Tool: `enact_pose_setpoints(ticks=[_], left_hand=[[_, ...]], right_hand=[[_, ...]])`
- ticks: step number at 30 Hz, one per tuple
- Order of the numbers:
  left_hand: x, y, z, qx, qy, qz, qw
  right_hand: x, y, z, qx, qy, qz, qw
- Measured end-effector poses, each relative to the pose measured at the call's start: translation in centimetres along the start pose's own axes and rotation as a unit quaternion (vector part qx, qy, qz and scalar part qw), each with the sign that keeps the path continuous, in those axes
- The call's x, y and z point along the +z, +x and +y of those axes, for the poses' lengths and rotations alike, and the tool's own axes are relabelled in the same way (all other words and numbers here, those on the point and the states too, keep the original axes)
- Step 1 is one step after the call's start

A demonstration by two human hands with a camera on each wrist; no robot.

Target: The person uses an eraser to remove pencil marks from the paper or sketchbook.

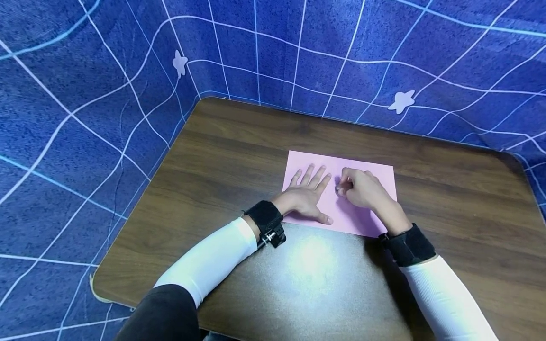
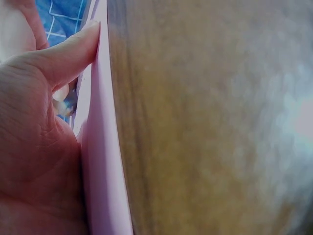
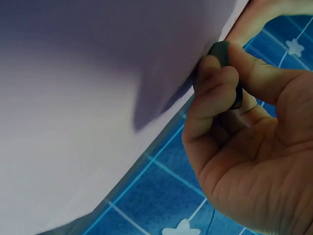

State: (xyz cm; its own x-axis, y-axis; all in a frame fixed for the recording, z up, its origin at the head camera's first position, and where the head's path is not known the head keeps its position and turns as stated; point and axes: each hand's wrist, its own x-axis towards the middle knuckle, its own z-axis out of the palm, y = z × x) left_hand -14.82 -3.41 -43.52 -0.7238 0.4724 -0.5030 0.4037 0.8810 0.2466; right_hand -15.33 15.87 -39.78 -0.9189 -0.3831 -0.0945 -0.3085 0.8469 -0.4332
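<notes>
Resting flat on a pink sheet of paper, the left hand has its fingers straight and spread, palm pressing the sheet down, thumb near the paper's near edge. The paper lies near the middle of a dark wooden worktop. Just beside it, the right hand sits on the same sheet with fingers curled, pinching a small dark object between thumb and fingertips against the paper. Both forearms wear white sleeves and black wrist straps. Blue grid-patterned fabric with pale stars surrounds the worktop.
</notes>
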Motion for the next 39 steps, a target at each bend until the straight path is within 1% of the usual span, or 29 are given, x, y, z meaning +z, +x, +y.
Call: enact_pose_setpoints(ticks=[3,5,9,11,12,14,16,18,20,23,25,27,31,33,35,37,39], left_hand=[[-0.1,0.0,0.0,-0.001,-0.003,0.003,1.0],[-0.1,-0.1,0.1,-0.002,-0.004,0.006,1.0],[-0.1,-0.4,0.1,-0.004,0.0,0.015,0.9999],[-0.2,-0.6,0.1,-0.004,0.002,0.019,0.9998],[-0.2,-0.6,0.1,-0.004,0.003,0.02,0.9998],[-0.2,-0.6,0.0,-0.003,0.003,0.017,0.9998],[-0.3,-0.5,0.0,-0.004,0.002,0.013,0.9999],[-0.3,-0.3,-0.1,-0.002,-0.002,0.008,1.0],[-0.2,-0.1,-0.1,0.0,-0.001,0.005,1.0],[-0.3,-0.1,-0.1,0.002,-0.003,0.001,1.0],[-0.3,-0.2,-0.1,0.001,-0.001,0.001,1.0],[-0.4,-0.5,-0.1,0.0,0.002,0.005,1.0],[-0.7,-1.2,0.2,0.003,0.007,0.019,0.9998],[-0.6,-1.2,0.3,0.004,0.009,0.022,0.9997],[-0.4,-0.9,0.3,0.002,0.01,0.021,0.9997],[-0.2,-0.6,0.2,0.0,0.011,0.015,0.9998],[-0.1,-0.4,0.1,-0.002,0.013,0.013,0.9998]], right_hand=[[-0.2,0.3,0.1,0.029,-0.023,0.019,0.999],[-0.2,0.4,0.0,0.028,-0.035,0.024,0.999],[0.1,0.2,-0.5,-0.024,-0.02,0.001,1.0],[0.3,0.1,-0.5,-0.037,-0.007,-0.007,0.999],[0.3,0.1,-0.4,-0.036,-0.002,-0.007,0.999],[0.3,0.2,-0.2,-0.017,0.0,0.008,1.0],[0.2,0.4,0.0,0.007,-0.006,0.025,1.0],[0.1,0.5,0.1,0.018,-0.015,0.031,0.999],[0.1,0.4,-0.1,0.009,-0.018,0.024,1.0],[0.1,0.2,-0.4,-0.028,-0.008,-0.002,1.0],[0.2,0.1,-0.5,-0.04,0.003,-0.011,0.999],[0.1,0.2,-0.3,-0.029,0.005,-0.005,1.0],[-0.2,0.4,0.2,0.029,-0.025,0.035,0.999],[-0.2,0.4,0.1,0.034,-0.044,0.043,0.998],[0.0,0.3,-0.2,0.011,-0.045,0.034,0.998],[0.3,0.1,-0.7,-0.023,-0.03,0.013,0.999],[0.5,0.0,-1.1,-0.041,-0.012,0.001,0.999]])
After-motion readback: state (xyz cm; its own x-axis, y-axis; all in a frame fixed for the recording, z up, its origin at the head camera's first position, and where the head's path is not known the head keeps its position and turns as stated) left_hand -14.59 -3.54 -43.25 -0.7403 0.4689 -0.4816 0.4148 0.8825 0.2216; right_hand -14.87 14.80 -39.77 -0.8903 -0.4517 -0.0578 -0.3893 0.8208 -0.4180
